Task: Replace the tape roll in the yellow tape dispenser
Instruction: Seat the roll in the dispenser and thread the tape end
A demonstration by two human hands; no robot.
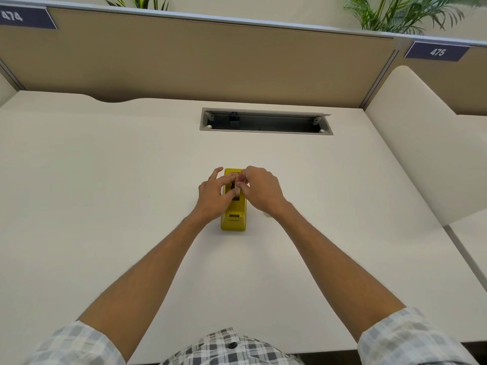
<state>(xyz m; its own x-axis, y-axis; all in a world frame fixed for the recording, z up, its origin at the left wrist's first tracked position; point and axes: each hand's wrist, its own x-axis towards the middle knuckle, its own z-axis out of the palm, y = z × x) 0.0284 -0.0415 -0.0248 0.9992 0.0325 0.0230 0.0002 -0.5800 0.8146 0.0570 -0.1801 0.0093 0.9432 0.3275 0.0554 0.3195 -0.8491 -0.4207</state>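
Working both hands, left [214, 193] and right [259, 189], pinched narrow at the dispenser [234, 218] top slot; contents hidden. Probably seating the roll; next needing tape threaded forward.

Two desk numbers on the partition
A dark blue sign [26, 17] at the upper left reads "474"; a second dark blue sign [437, 51] at the upper right reads "475".
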